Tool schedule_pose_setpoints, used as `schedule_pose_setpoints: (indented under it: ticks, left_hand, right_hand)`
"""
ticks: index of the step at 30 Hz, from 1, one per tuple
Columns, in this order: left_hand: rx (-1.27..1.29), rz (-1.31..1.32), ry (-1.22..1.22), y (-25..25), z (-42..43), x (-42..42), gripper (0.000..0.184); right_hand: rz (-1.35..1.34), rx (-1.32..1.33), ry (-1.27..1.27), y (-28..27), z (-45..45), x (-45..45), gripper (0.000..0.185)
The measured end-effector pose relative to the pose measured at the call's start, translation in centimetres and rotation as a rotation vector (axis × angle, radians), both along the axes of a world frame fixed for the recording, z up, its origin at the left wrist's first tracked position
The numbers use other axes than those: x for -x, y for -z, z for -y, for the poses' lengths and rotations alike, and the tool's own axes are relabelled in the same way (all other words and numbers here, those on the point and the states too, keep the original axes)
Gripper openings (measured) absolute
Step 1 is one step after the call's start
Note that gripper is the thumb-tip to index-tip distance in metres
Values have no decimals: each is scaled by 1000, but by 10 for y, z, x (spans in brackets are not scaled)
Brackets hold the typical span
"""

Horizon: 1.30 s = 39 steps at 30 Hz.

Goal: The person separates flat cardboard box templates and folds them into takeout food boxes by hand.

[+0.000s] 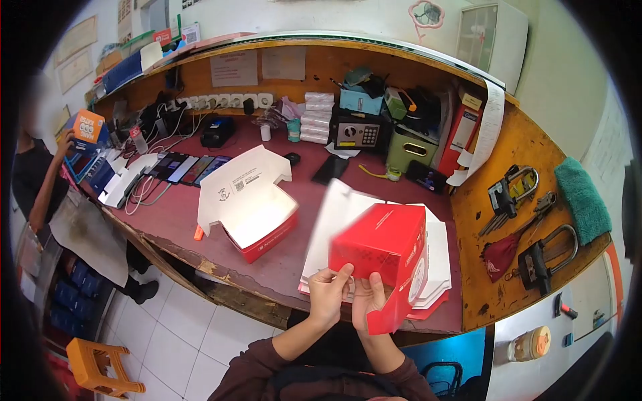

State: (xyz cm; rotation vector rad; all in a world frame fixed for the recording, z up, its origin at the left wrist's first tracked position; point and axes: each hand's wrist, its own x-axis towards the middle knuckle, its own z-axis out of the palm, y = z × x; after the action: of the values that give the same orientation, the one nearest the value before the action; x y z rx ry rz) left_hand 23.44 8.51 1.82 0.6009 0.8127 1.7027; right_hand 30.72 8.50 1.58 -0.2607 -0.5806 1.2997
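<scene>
A red cardboard box [378, 234], partly folded and slightly blurred, is held between my two hands above the desk's right side. My left hand [326, 297] pinches its lower left edge, thumb uppermost. Beside it, my right hand [368, 304] grips the near side by a loose red flap, its thumb pressed on the panel. Under the box lies a stack of flat white-and-red cardboard blanks [438, 250]. To the left stands a formed box [264, 220] with red sides, a white inside and its lid raised.
Phones [194, 170] and cables lie at the back left; a small safe [358, 134] and a green bin [409, 150] stand at the back. Padlocks [548, 260] rest on the right ledge. At far left a person [40, 167] holds an orange-and-blue box [88, 130]. An orange stool [100, 367] is on the floor.
</scene>
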Motion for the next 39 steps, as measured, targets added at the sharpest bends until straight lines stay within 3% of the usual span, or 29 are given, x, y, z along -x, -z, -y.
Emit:
schedule_pose_setpoints:
  ticks: [3,7,10,12,13,14,15,16,17,18,19,20,22,23,24,26,27,28,30,34,36,39]
  left_hand:
    - [-12,-117,26,-3,3,3,25]
    - [-19,-6,4,-12,3,3,31]
    - [12,-182,126,-18,2,21,34]
    - [-227,-1165,167,-25,12,44,36]
    - [-303,-1329,-75,-32,21,52,24]
    - [-296,-1330,-75,-42,22,54,24]
    - [-337,-1355,-283,-55,19,58,32]
    - [-324,-1298,-295,-55,14,63,38]
    - [-313,-1241,-307,-55,9,68,46]
    - [-252,-1101,-129,-42,0,74,53]
    - [-164,-943,-14,-38,-1,81,44]
    - [-155,-944,-29,-27,-5,90,44]
    - [-29,-470,133,-11,-11,109,40]
    - [54,-293,100,-6,-9,118,44]
    - [-68,-212,36,-1,-7,125,52]
    - [-248,-453,-37,14,-6,155,59]
    - [-149,-524,81,11,3,179,63]
    - [12,-791,13,13,6,199,55]
    - [-141,-1622,-505,11,7,222,38]
    - [-118,-1746,-483,32,-3,256,23]
    - [-311,-1868,-493,34,-8,261,15]
    - [-459,-1817,-480,38,-15,261,13]
  right_hand:
    - [94,7,46,5,-3,-1,27]
    - [180,59,136,4,-1,6,28]
    - [316,38,271,-11,-6,1,30]
    - [421,28,331,-27,-9,-12,31]
    - [737,54,320,-39,-11,-19,36]
    - [1049,80,300,-48,-16,-24,43]
    - [1397,152,231,-43,-26,-25,42]
    - [1758,170,148,-36,-35,-26,42]
    - [1609,-277,112,-25,-37,-22,40]
    - [1407,-704,72,-19,-38,-17,39]
    - [1451,-803,172,-28,-41,-5,40]
    - [1445,-814,158,-39,-38,6,40]
    - [2005,-791,236,-81,-16,27,39]
    - [2003,-891,344,-75,-19,34,29]
    - [1999,-891,336,-71,-23,43,29]
    - [2153,-1116,346,-70,-34,64,18]
    - [2102,-1111,252,-73,-40,76,17]
    - [2101,-1110,248,-75,-48,89,17]
    - [1960,-1149,32,-77,-64,114,22]
    - [1908,-1126,-215,-86,-87,151,31]
    - [1965,-1078,-284,-83,-95,164,32]
    - [2003,-990,-191,-69,-107,170,31]
